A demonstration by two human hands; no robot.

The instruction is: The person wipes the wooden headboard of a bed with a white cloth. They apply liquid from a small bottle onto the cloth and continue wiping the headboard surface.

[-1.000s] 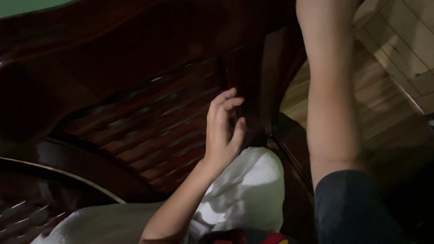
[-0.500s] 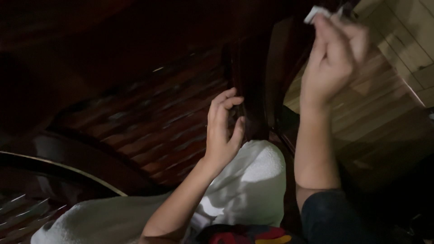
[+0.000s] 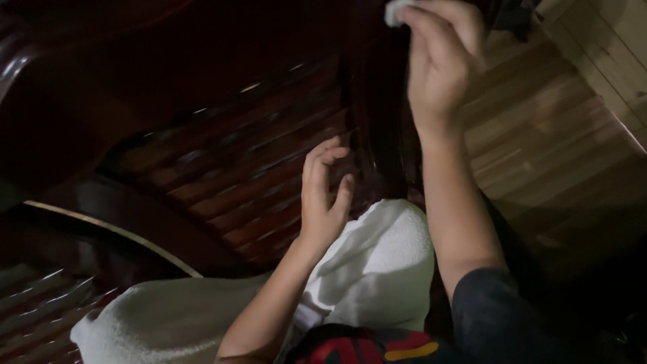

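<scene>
My right hand (image 3: 441,57) is raised near the top of the view, fingers pinched on a small white wad (image 3: 393,10) that touches the dark wooden post (image 3: 377,128) of a chair. My left hand (image 3: 323,195) hovers lower down, fingers curled and apart, holding nothing, just in front of the chair's dark slatted seat (image 3: 229,175). A white towel (image 3: 377,269) lies over my lap below both hands.
The dark polished chair fills the left and centre, with a curved armrest (image 3: 128,229) at lower left. Light wooden floorboards (image 3: 559,135) lie to the right. A red and dark patterned cloth (image 3: 364,347) shows at the bottom edge.
My right arm has come down from out of view, so the hand with the white wad now shows against the chair post. My left hand stayed almost still, fingers slightly more apart.
</scene>
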